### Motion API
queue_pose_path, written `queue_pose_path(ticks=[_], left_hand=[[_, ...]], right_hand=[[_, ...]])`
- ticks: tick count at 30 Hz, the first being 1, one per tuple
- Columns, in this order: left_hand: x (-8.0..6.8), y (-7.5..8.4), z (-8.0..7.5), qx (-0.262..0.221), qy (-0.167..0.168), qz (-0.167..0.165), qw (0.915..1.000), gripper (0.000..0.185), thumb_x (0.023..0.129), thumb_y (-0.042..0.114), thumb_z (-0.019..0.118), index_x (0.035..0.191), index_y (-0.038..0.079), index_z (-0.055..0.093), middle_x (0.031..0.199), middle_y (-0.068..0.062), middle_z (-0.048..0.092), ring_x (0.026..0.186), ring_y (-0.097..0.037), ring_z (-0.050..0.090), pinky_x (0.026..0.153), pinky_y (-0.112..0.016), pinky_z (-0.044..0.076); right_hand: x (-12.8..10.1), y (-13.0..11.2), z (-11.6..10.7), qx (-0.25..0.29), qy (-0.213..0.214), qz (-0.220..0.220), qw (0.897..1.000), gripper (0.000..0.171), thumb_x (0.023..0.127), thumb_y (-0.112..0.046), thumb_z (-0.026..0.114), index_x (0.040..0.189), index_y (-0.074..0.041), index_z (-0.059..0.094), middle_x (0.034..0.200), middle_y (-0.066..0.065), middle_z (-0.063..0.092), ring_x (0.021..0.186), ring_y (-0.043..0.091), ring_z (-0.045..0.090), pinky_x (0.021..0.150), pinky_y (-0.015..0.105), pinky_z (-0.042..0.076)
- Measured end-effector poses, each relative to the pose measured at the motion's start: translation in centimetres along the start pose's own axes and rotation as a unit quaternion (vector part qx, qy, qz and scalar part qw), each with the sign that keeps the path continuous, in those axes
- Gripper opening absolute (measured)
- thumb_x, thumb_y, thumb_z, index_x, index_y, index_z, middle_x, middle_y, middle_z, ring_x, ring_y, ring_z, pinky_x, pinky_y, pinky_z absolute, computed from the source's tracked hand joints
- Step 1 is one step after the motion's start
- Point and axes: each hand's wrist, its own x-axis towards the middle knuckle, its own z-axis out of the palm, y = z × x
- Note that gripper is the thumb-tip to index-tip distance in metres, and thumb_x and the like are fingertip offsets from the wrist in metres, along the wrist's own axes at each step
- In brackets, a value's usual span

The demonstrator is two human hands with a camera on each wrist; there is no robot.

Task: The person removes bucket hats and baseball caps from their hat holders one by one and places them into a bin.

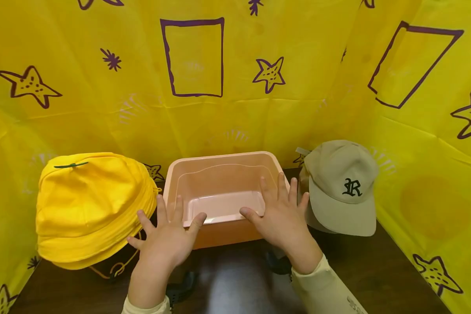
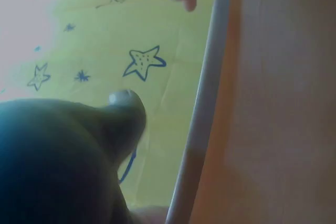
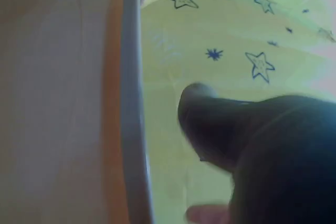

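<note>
1. Where the head view looks down, a dark brown tabletop [image 1: 235,279] is walled by yellow plastic sheeting [image 1: 318,100] printed with purple stars; the left hand [image 1: 166,240] and right hand [image 1: 280,218], fingers spread and holding nothing, hover at the near rim of a peach plastic tub [image 1: 223,185], between a yellow cloth hat [image 1: 90,205] and a beige cap [image 1: 343,187].
2. Left wrist view: thumb [image 2: 123,119] beside the tub's wall [image 2: 283,108].
3. Right wrist view: thumb [image 3: 210,124] beside the tub's wall [image 3: 58,98].
</note>
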Motion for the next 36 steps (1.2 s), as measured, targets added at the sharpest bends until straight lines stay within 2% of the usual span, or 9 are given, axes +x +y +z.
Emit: queue_pose_path(ticks=[5, 8, 15, 19, 22, 26, 29, 32, 36], left_hand=[[0.7, -1.2, -0.5, -0.036, 0.010, 0.055, 0.9978, 0.095, 0.089, 0.083, 0.025, 0.160, 0.029, -0.007, 0.157, -0.015, -0.033, 0.132, -0.062, -0.026, 0.089, -0.087, -0.003], [1.2, -2.4, -0.7, -0.073, 0.022, 0.100, 0.9921, 0.094, 0.094, 0.074, 0.040, 0.160, 0.028, -0.009, 0.157, -0.017, -0.032, 0.134, -0.063, -0.022, 0.095, -0.083, 0.001], [2.3, -4.1, -0.5, -0.168, 0.020, 0.140, 0.9756, 0.097, 0.093, 0.059, 0.060, 0.160, 0.032, -0.006, 0.160, -0.019, -0.024, 0.139, -0.061, 0.008, 0.100, -0.076, 0.022], [2.9, -4.8, 0.0, -0.206, 0.017, 0.152, 0.9664, 0.097, 0.092, 0.051, 0.066, 0.161, 0.029, 0.002, 0.162, -0.018, -0.019, 0.142, -0.057, 0.004, 0.103, -0.075, 0.018], [3.2, -5.2, 0.3, -0.220, 0.030, 0.161, 0.9616, 0.095, 0.092, 0.047, 0.069, 0.162, 0.028, 0.008, 0.163, -0.019, -0.013, 0.143, -0.054, 0.003, 0.104, -0.075, 0.016], [3.6, -5.6, 0.5, -0.223, 0.044, 0.168, 0.9591, 0.096, 0.091, 0.046, 0.070, 0.162, 0.021, 0.011, 0.164, -0.021, -0.005, 0.145, -0.051, 0.004, 0.106, -0.073, 0.013], [3.8, -5.8, 0.6, -0.231, 0.046, 0.165, 0.9577, 0.101, 0.091, 0.046, 0.071, 0.161, 0.011, 0.008, 0.164, -0.020, -0.001, 0.146, -0.047, 0.003, 0.108, -0.070, 0.012], [3.9, -6.0, 0.7, -0.243, 0.045, 0.159, 0.9558, 0.105, 0.090, 0.045, 0.073, 0.161, 0.006, 0.006, 0.164, -0.019, 0.000, 0.147, -0.043, 0.003, 0.111, -0.066, 0.010], [4.1, -6.0, 0.8, -0.251, 0.044, 0.154, 0.9548, 0.106, 0.089, 0.045, 0.074, 0.160, 0.005, 0.006, 0.165, -0.017, 0.000, 0.148, -0.041, 0.004, 0.112, -0.065, 0.010]], right_hand=[[0.1, 3.3, -1.9, 0.030, 0.060, -0.081, 0.994, 0.094, 0.088, -0.067, 0.059, 0.161, -0.024, 0.020, 0.164, 0.017, -0.009, 0.145, 0.046, -0.013, 0.106, 0.073, -0.002], [-0.4, 5.9, -4.2, 0.055, 0.098, -0.094, 0.989, 0.098, 0.088, -0.062, 0.065, 0.162, -0.025, 0.014, 0.164, 0.011, -0.016, 0.145, 0.046, -0.012, 0.105, 0.075, -0.001], [-1.5, 12.3, -9.1, 0.161, 0.125, -0.021, 0.979, 0.103, 0.090, -0.046, 0.072, 0.162, -0.026, 0.001, 0.162, 0.006, -0.023, 0.146, 0.042, -0.014, 0.102, 0.078, 0.005], [-1.7, 16.1, -10.6, 0.215, 0.114, 0.043, 0.969, 0.099, 0.095, -0.040, 0.067, 0.160, -0.028, -0.006, 0.161, 0.008, -0.026, 0.144, 0.036, -0.023, 0.102, 0.077, -0.001], [-1.9, 18.9, -10.9, 0.273, 0.090, 0.076, 0.955, 0.094, 0.099, -0.038, 0.060, 0.158, -0.029, -0.013, 0.159, 0.011, -0.030, 0.143, 0.038, -0.025, 0.106, 0.071, -0.004], [-1.6, 21.6, -10.7, 0.321, 0.036, 0.094, 0.942, 0.092, 0.102, -0.034, 0.057, 0.155, -0.033, -0.018, 0.158, 0.010, -0.031, 0.140, 0.056, -0.011, 0.106, 0.070, 0.007], [-0.7, 22.8, -10.7, 0.309, -0.001, 0.091, 0.947, 0.092, 0.101, -0.034, 0.060, 0.155, -0.038, -0.015, 0.160, 0.010, -0.026, 0.136, 0.065, 0.008, 0.102, 0.071, 0.023], [0.6, 23.4, -11.1, 0.291, -0.028, 0.088, 0.952, 0.091, 0.099, -0.037, 0.062, 0.158, -0.036, -0.008, 0.162, 0.014, -0.017, 0.131, 0.061, 0.030, 0.097, 0.059, 0.041], [2.2, 23.7, -11.8, 0.273, -0.049, 0.087, 0.957, 0.084, 0.099, -0.037, 0.062, 0.162, -0.019, 0.009, 0.160, 0.030, 0.005, 0.117, 0.045, 0.054, 0.082, 0.041, 0.055]])
